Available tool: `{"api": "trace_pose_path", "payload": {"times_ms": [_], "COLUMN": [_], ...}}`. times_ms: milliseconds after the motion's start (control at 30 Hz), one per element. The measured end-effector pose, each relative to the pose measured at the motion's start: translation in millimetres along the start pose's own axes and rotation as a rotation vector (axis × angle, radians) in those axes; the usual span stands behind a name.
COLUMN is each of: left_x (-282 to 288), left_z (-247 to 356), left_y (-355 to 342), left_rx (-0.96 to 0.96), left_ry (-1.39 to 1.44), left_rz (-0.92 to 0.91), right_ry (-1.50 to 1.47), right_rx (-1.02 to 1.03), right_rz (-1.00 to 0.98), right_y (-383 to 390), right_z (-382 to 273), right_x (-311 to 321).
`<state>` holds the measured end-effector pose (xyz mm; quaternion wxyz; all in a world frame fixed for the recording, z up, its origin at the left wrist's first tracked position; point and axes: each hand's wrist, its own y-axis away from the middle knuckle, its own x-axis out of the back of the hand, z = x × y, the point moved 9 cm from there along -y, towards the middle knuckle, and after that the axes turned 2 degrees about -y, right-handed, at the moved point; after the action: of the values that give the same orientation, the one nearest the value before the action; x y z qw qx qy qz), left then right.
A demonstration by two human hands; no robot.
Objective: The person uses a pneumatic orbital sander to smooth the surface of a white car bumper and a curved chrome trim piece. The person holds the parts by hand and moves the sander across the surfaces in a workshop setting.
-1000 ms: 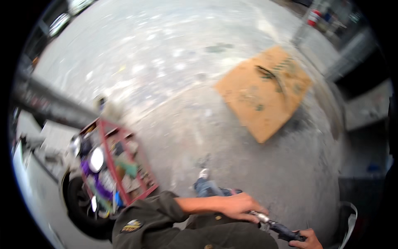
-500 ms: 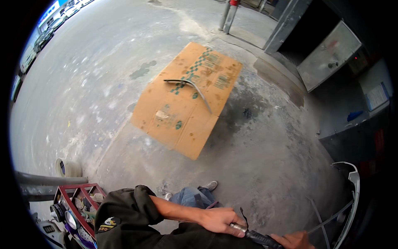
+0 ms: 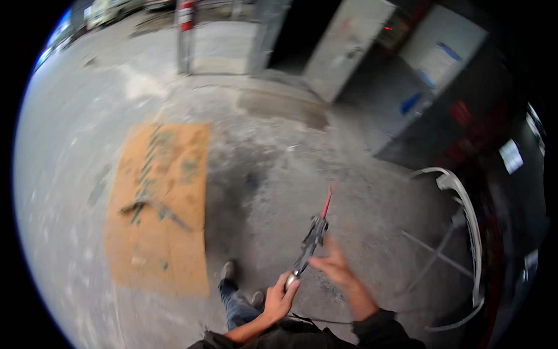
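Note:
A long dark grey tool [image 3: 311, 243] with a silver end and a thin red tip points up and away from me, above the floor. My left hand [image 3: 281, 295] is closed around its silver end. My right hand [image 3: 339, 269] is beside the tool's right side, blurred, with thumb and fingers apart; whether it touches the tool I cannot tell. To the left, a flattened cardboard sheet [image 3: 174, 256] appears to be raised off the floor. A curved dark strip [image 3: 165, 214] lies on the cardboard.
A curved white panel [image 3: 474, 232] stands at the right, with a crossed metal stand [image 3: 439, 253] beside it. Further back are a grey metal door [image 3: 349, 43], a dark cabinet [image 3: 421, 139] and a post with a red band [image 3: 185, 35]. A thin dark cord [image 3: 325, 320] trails near my right sleeve.
My view has swung to the right, so the cardboard now sits further left. The tool has come up from the lower edge into full view, its red tip showing. The right hand is blurred.

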<state>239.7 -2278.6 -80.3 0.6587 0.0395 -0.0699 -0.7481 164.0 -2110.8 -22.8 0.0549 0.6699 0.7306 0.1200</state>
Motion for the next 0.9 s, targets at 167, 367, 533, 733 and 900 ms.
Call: {"api": "trace_pose_path", "payload": {"times_ms": [167,367,533,733,900], "left_x": [29,305,405,423,392], "left_z": [-34,-195,-309,-384,-328], "left_y": [-37,-180,-139,-113,-125], "left_rx": [-0.033,0.229,0.572,0.617,0.338], "left_ry": [-0.240,-0.536,-0.449,0.175,0.512], "left_rz": [-0.266,0.733,1.016,0.892,0.838], "right_ry": [-0.451,-0.066,0.058,0.043,0.060], "right_rx": [-0.245,-0.142,-0.241,-0.361,-0.427], "right_rz": [0.335,0.559,0.603,0.434,0.387], "right_y": [-54,-45,30,63,72], "right_z": [54,50,47,80,90], "right_x": [-38,47,40,26,-3]}}
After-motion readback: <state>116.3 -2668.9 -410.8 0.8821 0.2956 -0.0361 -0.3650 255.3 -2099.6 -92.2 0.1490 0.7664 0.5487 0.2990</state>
